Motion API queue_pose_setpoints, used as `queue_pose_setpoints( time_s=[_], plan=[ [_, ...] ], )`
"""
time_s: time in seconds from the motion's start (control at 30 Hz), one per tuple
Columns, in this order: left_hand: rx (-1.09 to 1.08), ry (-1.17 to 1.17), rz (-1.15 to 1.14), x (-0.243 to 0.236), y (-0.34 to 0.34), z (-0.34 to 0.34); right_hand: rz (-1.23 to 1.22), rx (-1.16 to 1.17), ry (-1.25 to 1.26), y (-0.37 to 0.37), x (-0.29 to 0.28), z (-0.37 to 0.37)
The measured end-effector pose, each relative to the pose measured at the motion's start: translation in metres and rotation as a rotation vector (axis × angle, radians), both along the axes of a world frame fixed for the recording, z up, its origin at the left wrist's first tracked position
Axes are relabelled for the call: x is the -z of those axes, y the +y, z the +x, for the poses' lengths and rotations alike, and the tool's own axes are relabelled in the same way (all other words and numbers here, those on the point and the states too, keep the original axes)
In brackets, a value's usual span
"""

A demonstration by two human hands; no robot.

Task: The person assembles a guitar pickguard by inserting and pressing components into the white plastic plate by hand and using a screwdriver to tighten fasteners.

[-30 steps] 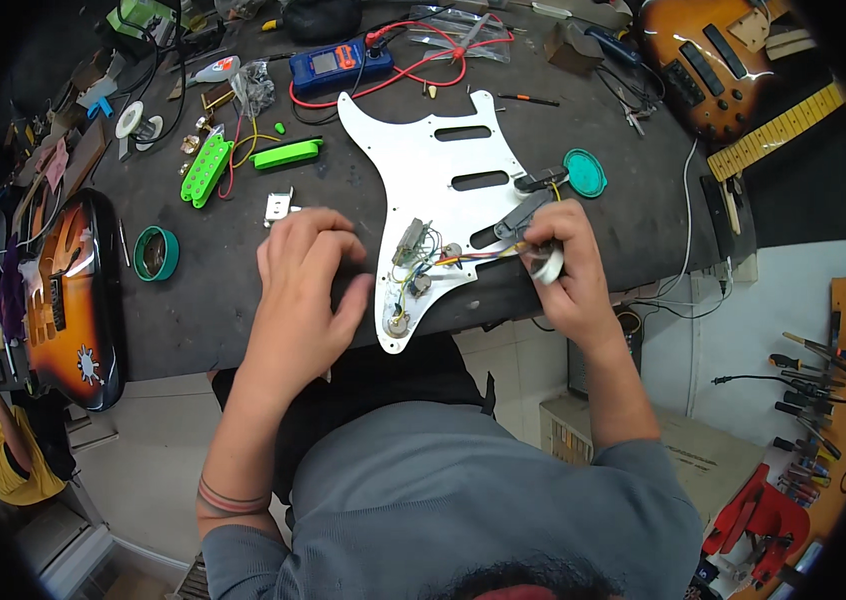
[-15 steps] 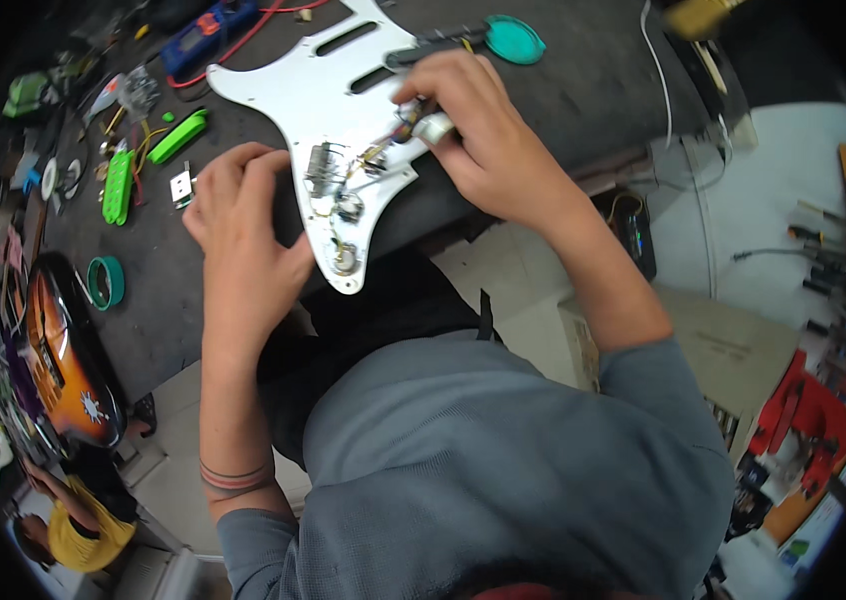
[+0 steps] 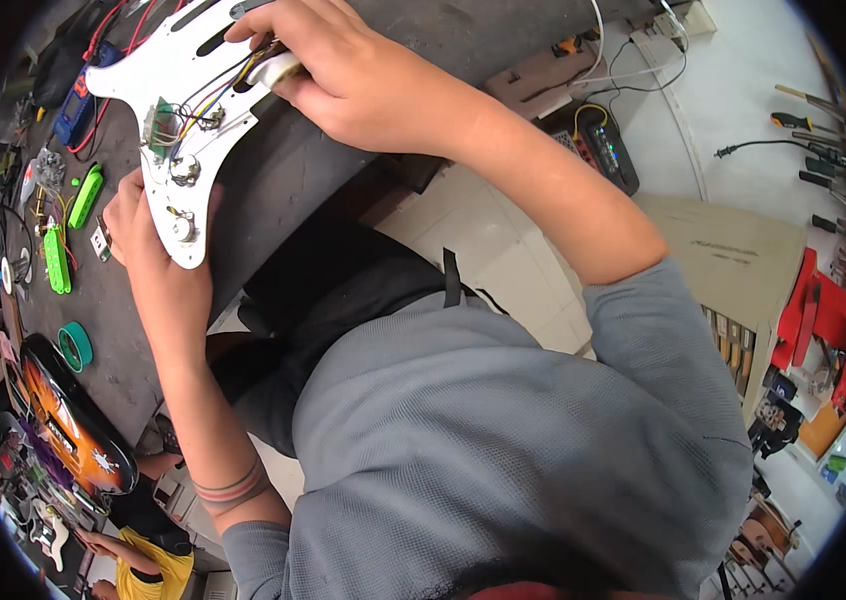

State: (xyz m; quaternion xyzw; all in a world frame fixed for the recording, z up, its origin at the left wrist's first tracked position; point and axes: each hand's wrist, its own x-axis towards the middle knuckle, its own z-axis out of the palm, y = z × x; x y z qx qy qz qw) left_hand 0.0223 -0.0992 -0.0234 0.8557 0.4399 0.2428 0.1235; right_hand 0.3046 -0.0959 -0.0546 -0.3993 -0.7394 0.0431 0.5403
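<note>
A white guitar pickguard (image 3: 128,78) lies wiring side up over the dark workbench, its narrow end toward me. It carries a green switch board (image 3: 160,125), round potentiometers (image 3: 184,170) and coloured wires (image 3: 207,100). My left hand (image 3: 148,225) is beneath the narrow end, with fingers showing past the left edge and a thumb at the right edge, gripping it. Over the pickguard's right side, my right hand (image 3: 343,75) is closed around a white round piece, like a small roll (image 3: 278,70). The wires run up to its fingers, and the fingertips partly hide their ends.
Bright green pickup covers (image 3: 58,260), a small metal plate (image 3: 101,243) and a teal tape ring (image 3: 74,346) lie left on the bench. Beyond is a blue multimeter (image 3: 73,112). A sunburst guitar body (image 3: 73,425) stands lower left, near another person (image 3: 148,560).
The view has shifted, so the bench and pickguard appear farther left. My left hand has gone from beside the pickguard to under its narrow end. My right hand still holds the white round piece.
</note>
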Motion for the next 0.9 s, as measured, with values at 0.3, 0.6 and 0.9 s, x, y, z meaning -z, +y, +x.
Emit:
queue_pose_setpoints(
  time_s=[0.3,0.6,0.9],
  plan=[
    [0.077,0.101,0.034,-0.005,-0.013,-0.021,-0.241,-0.051,-0.122,-0.014,-0.024,0.009],
    [0.151,0.023,0.073,-0.01,-0.03,-0.041,-0.185,-0.018,-0.21,-0.016,-0.02,0.004],
    [-0.057,-0.332,0.067,0.019,-0.003,-0.07,0.199,0.332,0.153,-0.075,0.011,-0.012]
  ],
)
